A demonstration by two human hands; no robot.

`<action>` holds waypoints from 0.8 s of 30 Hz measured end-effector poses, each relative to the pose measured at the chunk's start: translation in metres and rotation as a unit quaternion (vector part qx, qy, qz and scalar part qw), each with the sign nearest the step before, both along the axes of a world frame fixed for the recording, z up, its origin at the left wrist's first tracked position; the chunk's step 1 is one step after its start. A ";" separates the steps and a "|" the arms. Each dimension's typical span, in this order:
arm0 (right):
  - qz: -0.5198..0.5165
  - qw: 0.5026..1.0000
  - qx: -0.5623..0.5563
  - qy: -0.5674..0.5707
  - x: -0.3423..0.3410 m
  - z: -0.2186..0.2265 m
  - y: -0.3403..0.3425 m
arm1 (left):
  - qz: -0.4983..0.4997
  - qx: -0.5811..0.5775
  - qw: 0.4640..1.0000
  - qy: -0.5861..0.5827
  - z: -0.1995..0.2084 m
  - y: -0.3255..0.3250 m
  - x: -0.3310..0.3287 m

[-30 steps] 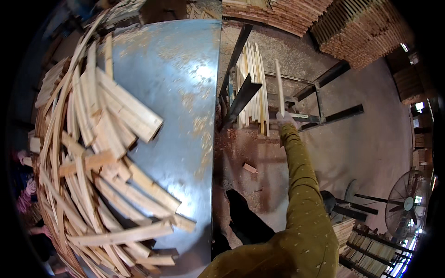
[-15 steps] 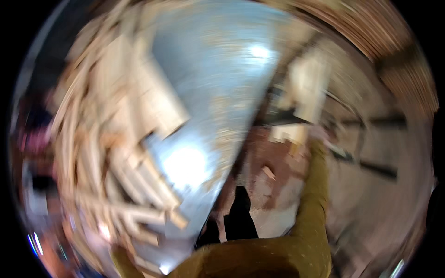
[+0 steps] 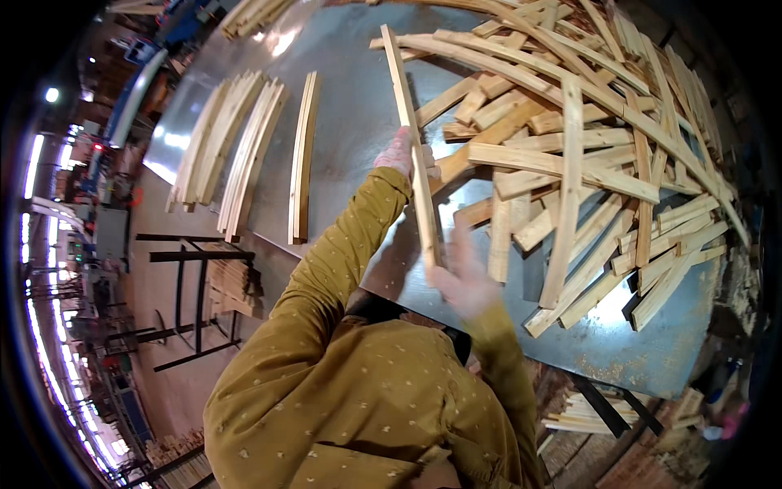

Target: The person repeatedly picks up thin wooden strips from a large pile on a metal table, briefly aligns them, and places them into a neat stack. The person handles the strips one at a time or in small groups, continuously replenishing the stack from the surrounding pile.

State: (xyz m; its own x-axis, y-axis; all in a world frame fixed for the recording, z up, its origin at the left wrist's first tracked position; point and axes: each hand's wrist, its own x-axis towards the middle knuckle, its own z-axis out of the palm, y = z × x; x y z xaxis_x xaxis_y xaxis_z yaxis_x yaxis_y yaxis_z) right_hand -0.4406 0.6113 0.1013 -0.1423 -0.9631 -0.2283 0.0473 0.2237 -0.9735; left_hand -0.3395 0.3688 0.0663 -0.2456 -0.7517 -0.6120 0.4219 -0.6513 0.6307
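Note:
A long pale wooden strip (image 3: pixel 420 196) is held over the metal table, slanting from far to near. My left hand (image 3: pixel 397 155) is closed around it near its middle, with fingertips showing on the strip's right side. My right hand (image 3: pixel 470 281), smeared by motion, is beside the strip's near end. Its fingers look stretched out, and the thumb is close to or touching the wood. Right of both hands lies a jumbled pile of wooden strips (image 3: pixel 607 163). On the left, several strips lie side by side in groups, the nearest being a narrow pair (image 3: pixel 305 163).
The grey metal table (image 3: pixel 346 90) has its near edge by my body, with sawdust at the right corner. Black metal stands (image 3: pixel 199 301) and stacked wood (image 3: pixel 232 285) are on the floor at left. More strips (image 3: pixel 582 411) lie below the table at right.
My view has swung from the floor and wood at the table's side round to the tabletop. The pile now shows on the right instead of the left. My left hand now holds a strip.

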 end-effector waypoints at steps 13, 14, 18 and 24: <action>0.018 0.976 0.112 -0.184 0.140 -0.085 -0.175 | -0.267 -0.195 0.649 -0.685 -0.046 -0.026 0.281; 0.022 0.982 0.138 -0.130 0.158 -0.079 -0.176 | -0.268 -0.174 0.676 -0.665 -0.046 -0.026 0.285; 0.291 0.901 0.175 0.268 0.225 -0.080 -0.201 | -0.272 -0.186 0.728 -0.601 -0.027 -0.031 0.277; 0.258 0.719 -0.035 0.644 0.086 -0.044 -0.319 | -0.294 -0.116 0.678 -0.664 -0.025 -0.027 0.263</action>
State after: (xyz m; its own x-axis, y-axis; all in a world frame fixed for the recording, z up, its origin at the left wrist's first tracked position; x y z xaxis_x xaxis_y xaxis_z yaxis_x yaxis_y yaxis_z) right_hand -0.3544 0.2919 0.0575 0.1883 -0.9661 -0.1769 -0.9759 -0.1637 -0.1445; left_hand -0.0766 0.3415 0.0415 0.1072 -0.8767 -0.4689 -0.9074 -0.2790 0.3142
